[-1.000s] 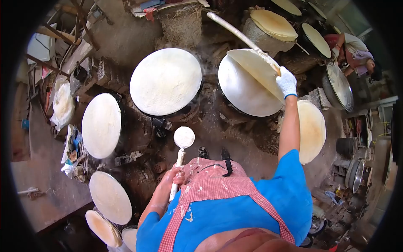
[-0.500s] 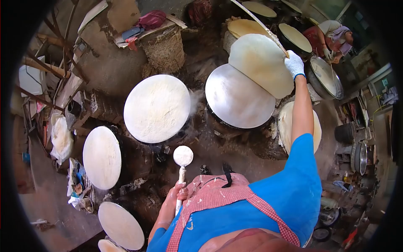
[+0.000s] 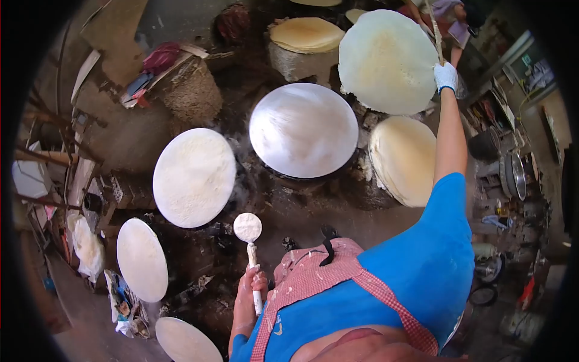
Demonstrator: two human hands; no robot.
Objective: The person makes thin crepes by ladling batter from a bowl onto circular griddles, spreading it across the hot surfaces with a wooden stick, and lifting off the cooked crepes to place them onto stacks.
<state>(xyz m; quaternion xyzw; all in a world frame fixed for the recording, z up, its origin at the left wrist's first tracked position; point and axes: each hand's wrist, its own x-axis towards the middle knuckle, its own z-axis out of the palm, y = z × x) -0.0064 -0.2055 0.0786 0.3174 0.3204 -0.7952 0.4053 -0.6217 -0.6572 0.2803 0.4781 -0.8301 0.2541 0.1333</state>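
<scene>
My left hand (image 3: 249,295) is closed round the white handle of a ladle (image 3: 248,227), whose round bowl looks full of pale batter or coated with it. My right hand (image 3: 446,76), in a white glove, is stretched far out and grips a long thin stick (image 3: 436,33). Against that glove hangs a large thin round pancake (image 3: 387,63), clear of the griddle; how it is held is hard to see. The bare, shiny griddle (image 3: 303,131) lies in front of me. Left of it, another griddle carries a white layer of batter (image 3: 194,178).
A stack of pancakes (image 3: 404,161) lies at the right, and a browner stack (image 3: 306,34) sits on a stand at the back. More pale rounds (image 3: 142,260) lie at the lower left. Another person (image 3: 449,21) is at the far right.
The pancake has come off the shiny griddle, moving up and right with my right hand, and the griddle is fully exposed. The view has shifted. My left hand still holds the ladle.
</scene>
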